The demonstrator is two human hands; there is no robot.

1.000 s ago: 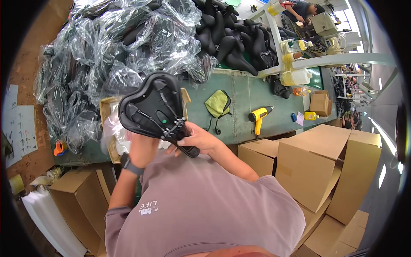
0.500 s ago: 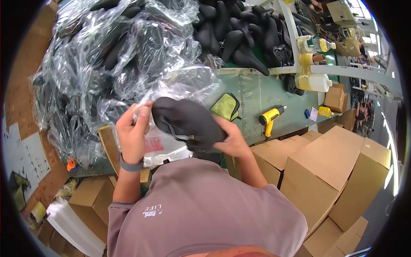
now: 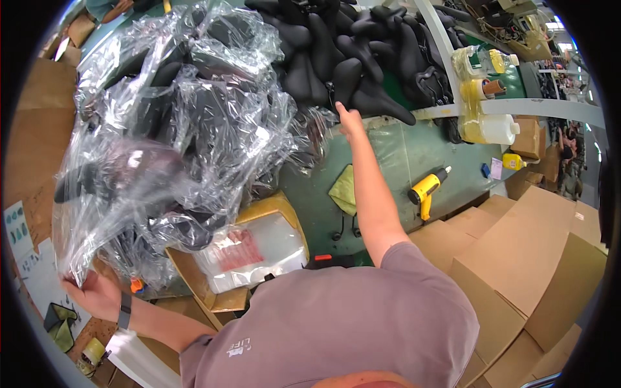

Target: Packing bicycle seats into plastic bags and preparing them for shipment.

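My left hand point(image 3: 97, 294), low at the left, is closed on the gathered end of a clear plastic bag point(image 3: 97, 233). A dark saddle shape, blurred, shows through the bag over the wrapped heap point(image 3: 239, 123). My right arm is stretched far forward. At the edge of a pile of black bicycle saddles point(image 3: 310, 81), my right hand point(image 3: 350, 121) has a finger extended against or just short of a saddle point(image 3: 347, 77); its other fingers are partly hidden, and no held thing shows in it.
A box of flat clear bags point(image 3: 259, 249) sits before me, beside a green cloth point(image 3: 344, 189). On the green table lies a yellow heat gun point(image 3: 425, 192). Cardboard boxes point(image 3: 511, 246) stand at my right; bottles point(image 3: 498, 129) are taped to a metal frame.
The black saddle has left the space before my chest. My left hand has swung left and down with the plastic; my right hand has let go and reached forward to the saddle pile.
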